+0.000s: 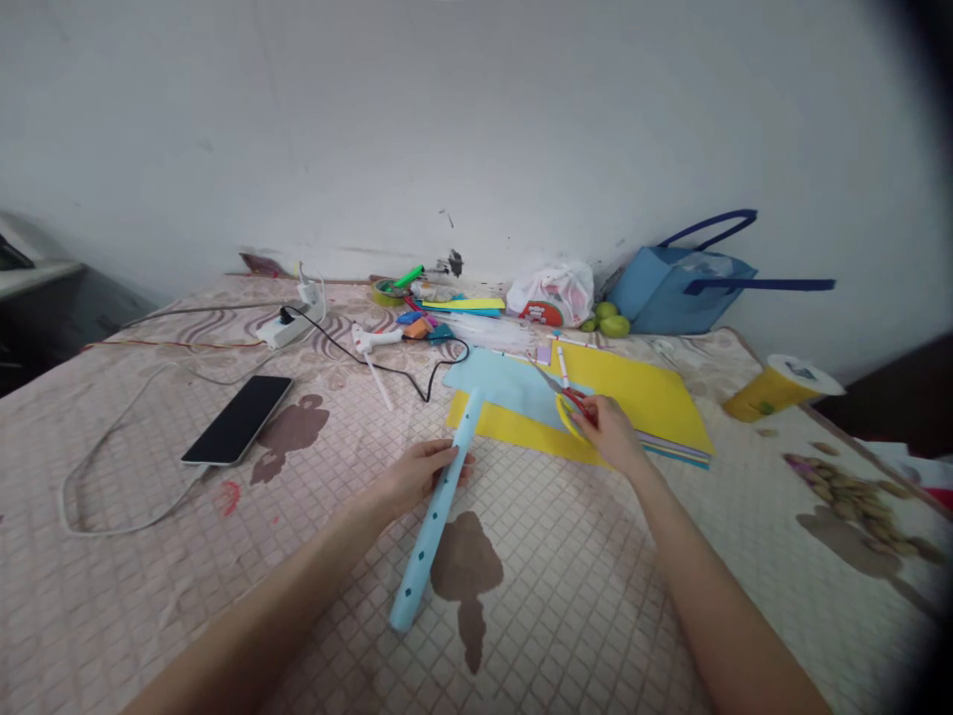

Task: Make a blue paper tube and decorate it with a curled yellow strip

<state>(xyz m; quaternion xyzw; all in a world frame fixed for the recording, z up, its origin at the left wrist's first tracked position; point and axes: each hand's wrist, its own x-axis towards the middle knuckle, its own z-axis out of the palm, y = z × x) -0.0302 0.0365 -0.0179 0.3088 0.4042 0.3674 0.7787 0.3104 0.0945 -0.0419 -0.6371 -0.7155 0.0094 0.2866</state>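
Note:
My left hand [412, 475] is closed around a rolled light blue paper tube [426, 544] with a row of small dark diamond marks along it. The tube slants from the middle of the table towards me. On the right, my right hand [612, 429] grips a pair of scissors [571, 397] with red and yellow handles, blades pointing away to the upper left. Under the scissors lie a light blue sheet [506, 382] and a yellow strip of paper [513, 427]. A stack of coloured sheets with yellow [644, 392] on top lies beside my right hand.
At left lie a phone [239, 419] on a cable and a power strip [287, 323]. A glue gun [376, 340] with a black cord sits mid-back. Along the wall are a plastic bag [558, 290], green fruits [613, 325] and a blue bag [662, 293]. A yellow canister [774, 387] stands right.

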